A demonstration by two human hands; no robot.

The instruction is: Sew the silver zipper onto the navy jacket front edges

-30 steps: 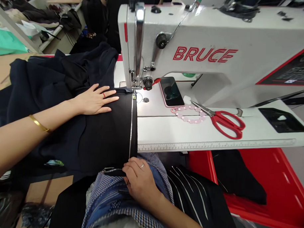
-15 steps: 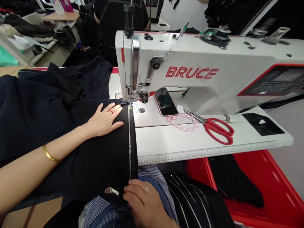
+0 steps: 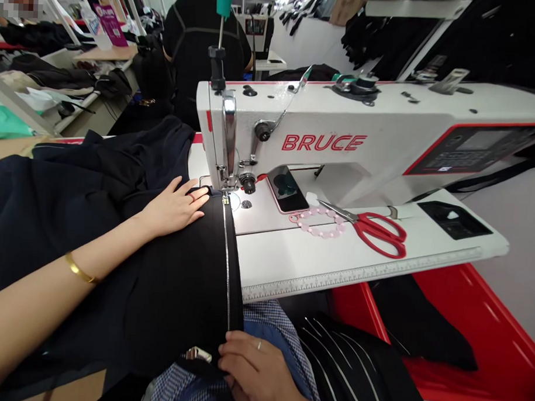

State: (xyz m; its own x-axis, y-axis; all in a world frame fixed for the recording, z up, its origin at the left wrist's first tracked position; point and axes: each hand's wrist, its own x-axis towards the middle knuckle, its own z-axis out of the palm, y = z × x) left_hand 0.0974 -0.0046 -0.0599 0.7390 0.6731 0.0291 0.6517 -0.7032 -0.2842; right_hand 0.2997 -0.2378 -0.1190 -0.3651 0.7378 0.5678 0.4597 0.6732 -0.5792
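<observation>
A dark garment (image 3: 177,285) lies over the left side of the sewing machine bed, with a silver-toothed zipper (image 3: 227,263) along its right edge. The zipper's far end runs under the presser foot (image 3: 226,199). My left hand (image 3: 175,208) rests flat on the cloth just left of the foot, fingers stretched out. Close to my lap, my right hand (image 3: 261,367) pinches the near end of the zipper edge; its fingertips are partly hidden. Beside that hand is a shiny metal zipper pull (image 3: 198,354).
The white sewing machine (image 3: 323,126) stands ahead. On its bed lie a phone (image 3: 288,189), a pink beaded bracelet (image 3: 321,231) and red-handled scissors (image 3: 380,232). A ruler strip (image 3: 361,274) follows the front edge. A red bin (image 3: 478,301) holds dark cloth. Another person (image 3: 206,52) sits beyond.
My left hand has slid a little away from me and left of the zipper, its thumb now less spread. The right hand keeps its hold. The camera view has tilted up slightly.
</observation>
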